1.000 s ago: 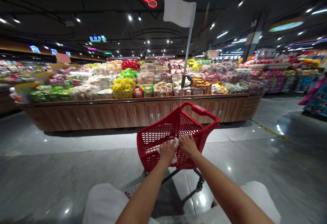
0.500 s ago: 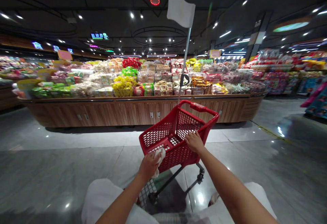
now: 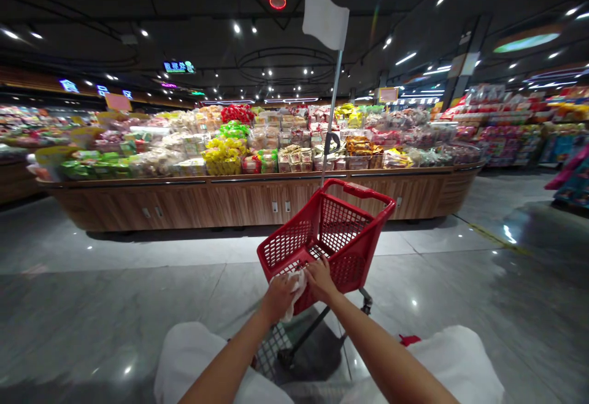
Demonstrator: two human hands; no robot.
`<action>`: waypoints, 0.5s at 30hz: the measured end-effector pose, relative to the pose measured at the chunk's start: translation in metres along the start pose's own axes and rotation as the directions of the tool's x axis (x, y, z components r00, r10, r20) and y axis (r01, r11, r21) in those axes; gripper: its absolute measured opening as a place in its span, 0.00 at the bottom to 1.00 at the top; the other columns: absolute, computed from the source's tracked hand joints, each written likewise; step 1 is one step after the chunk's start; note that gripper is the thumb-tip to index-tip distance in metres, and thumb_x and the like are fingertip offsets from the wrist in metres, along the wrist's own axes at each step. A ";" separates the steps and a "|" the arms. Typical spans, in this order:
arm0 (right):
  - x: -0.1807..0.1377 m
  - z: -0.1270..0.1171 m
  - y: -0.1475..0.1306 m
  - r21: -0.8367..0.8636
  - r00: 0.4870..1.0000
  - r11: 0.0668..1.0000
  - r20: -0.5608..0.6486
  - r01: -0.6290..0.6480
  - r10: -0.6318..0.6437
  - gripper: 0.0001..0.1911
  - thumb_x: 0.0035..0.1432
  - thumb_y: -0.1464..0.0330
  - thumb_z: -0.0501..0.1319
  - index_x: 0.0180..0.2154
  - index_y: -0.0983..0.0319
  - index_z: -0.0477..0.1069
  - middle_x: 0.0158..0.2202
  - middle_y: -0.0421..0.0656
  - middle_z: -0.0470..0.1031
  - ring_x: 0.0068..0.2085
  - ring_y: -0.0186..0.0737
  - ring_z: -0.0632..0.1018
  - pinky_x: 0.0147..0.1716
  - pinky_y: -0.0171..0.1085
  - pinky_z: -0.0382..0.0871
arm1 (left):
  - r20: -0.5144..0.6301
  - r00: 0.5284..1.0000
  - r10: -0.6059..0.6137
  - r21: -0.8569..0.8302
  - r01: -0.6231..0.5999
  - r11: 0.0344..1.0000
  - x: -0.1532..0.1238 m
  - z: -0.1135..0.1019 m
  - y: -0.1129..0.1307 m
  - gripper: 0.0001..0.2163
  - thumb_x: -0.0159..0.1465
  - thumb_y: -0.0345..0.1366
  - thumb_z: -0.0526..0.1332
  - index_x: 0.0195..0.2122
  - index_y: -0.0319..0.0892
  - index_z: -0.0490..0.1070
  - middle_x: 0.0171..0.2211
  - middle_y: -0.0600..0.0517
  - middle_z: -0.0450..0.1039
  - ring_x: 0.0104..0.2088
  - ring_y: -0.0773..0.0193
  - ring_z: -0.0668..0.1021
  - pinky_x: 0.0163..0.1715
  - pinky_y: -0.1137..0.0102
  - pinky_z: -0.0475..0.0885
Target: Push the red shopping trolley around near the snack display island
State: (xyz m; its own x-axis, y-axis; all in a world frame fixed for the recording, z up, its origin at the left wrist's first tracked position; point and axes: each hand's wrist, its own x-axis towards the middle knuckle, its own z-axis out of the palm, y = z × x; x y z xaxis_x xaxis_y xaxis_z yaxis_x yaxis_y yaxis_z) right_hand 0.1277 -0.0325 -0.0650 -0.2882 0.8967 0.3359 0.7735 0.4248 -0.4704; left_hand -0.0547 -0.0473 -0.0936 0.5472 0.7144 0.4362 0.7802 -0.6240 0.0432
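Observation:
A small red plastic shopping cart with perforated sides stands before me, slightly tilted in view. My left hand is closed on a crumpled white cloth at the basket's near rim. Close beside it, my right hand has its fingers bent over the same rim, thumb side against the cloth's edge, seemingly pinching it. A pole with a white flag rises behind the basket, with a dark strap on it. Part of the cart's lower rack shows between my knees.
Behind the cart runs a long wood-panelled display stand heaped with packaged foods. More goods shelves stand to the right. Grey tiled floor spreads around the cart. My white-clad knees flank it.
My right hand has slid left along the near rim to the cloth in my left hand. The basket sits slightly farther right in view.

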 end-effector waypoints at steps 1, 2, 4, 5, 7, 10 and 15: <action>-0.002 -0.003 0.005 0.043 1.000 0.999 -0.005 0.011 -0.011 0.19 0.66 0.66 0.46 0.30 0.59 0.72 0.36 0.41 0.76 0.44 0.40 0.71 0.60 0.50 0.45 | 0.033 0.997 0.067 -0.022 -0.066 0.998 -0.002 -0.004 -0.006 0.15 0.66 0.35 0.58 0.53 0.42 0.67 0.45 0.46 0.73 0.44 0.57 0.74 0.46 0.62 0.70; -0.003 -0.007 0.012 0.075 1.000 0.997 -0.006 0.025 -0.025 0.20 0.66 0.65 0.46 0.28 0.59 0.71 0.34 0.40 0.75 0.43 0.40 0.71 0.59 0.50 0.46 | 0.065 0.990 0.124 -0.041 -0.122 0.992 -0.002 -0.008 -0.012 0.14 0.66 0.36 0.58 0.53 0.42 0.67 0.45 0.46 0.73 0.45 0.57 0.74 0.46 0.62 0.70; -0.007 -0.014 0.027 0.110 0.999 0.993 -0.014 0.040 -0.039 0.19 0.64 0.63 0.48 0.25 0.60 0.69 0.30 0.39 0.74 0.41 0.40 0.70 0.59 0.50 0.46 | 0.124 0.971 0.203 -0.063 -0.197 0.978 0.000 -0.015 -0.025 0.13 0.65 0.37 0.59 0.50 0.43 0.69 0.45 0.46 0.73 0.46 0.56 0.73 0.47 0.62 0.69; -0.009 -0.018 0.034 0.117 0.999 0.992 -0.015 0.039 -0.037 0.19 0.64 0.62 0.49 0.24 0.60 0.68 0.29 0.38 0.72 0.40 0.39 0.70 0.59 0.50 0.46 | 0.154 0.962 0.224 -0.069 -0.216 0.974 0.003 -0.018 -0.031 0.12 0.65 0.37 0.59 0.49 0.43 0.70 0.45 0.47 0.73 0.47 0.56 0.73 0.48 0.62 0.68; -0.012 -0.027 0.049 0.117 1.000 0.993 -0.008 0.022 -0.022 0.19 0.62 0.62 0.50 0.22 0.60 0.67 0.28 0.38 0.71 0.40 0.39 0.70 0.59 0.49 0.45 | 0.211 0.951 0.225 -0.075 -0.214 0.974 0.011 -0.022 -0.044 0.11 0.65 0.37 0.59 0.48 0.44 0.72 0.46 0.47 0.73 0.47 0.56 0.73 0.49 0.61 0.67; -0.014 -0.047 0.070 0.083 0.999 0.997 0.045 -0.007 0.003 0.20 0.62 0.61 0.50 0.21 0.61 0.68 0.26 0.38 0.69 0.38 0.39 0.69 0.59 0.49 0.47 | 0.250 0.957 0.149 -0.059 -0.138 0.989 0.026 -0.021 -0.063 0.12 0.64 0.35 0.60 0.48 0.45 0.72 0.48 0.47 0.73 0.49 0.56 0.73 0.52 0.59 0.67; -0.019 -0.072 0.067 -0.073 0.989 0.997 0.142 -0.034 0.044 0.19 0.64 0.64 0.49 0.29 0.60 0.75 0.35 0.42 0.74 0.43 0.41 0.71 0.61 0.54 0.42 | 0.188 0.980 0.060 -0.057 -0.051 0.997 0.038 -0.005 -0.075 0.17 0.60 0.30 0.62 0.51 0.46 0.72 0.51 0.47 0.73 0.53 0.56 0.72 0.61 0.51 0.58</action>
State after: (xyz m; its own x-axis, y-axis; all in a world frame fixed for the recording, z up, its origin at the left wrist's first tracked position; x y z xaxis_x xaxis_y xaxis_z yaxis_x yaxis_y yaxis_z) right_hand 0.2261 -0.0297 -0.0439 -0.3312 0.9231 0.1955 0.8220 0.3840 -0.4205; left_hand -0.0942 0.0245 -0.0756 0.6405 0.7221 0.2612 0.7331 -0.6763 0.0720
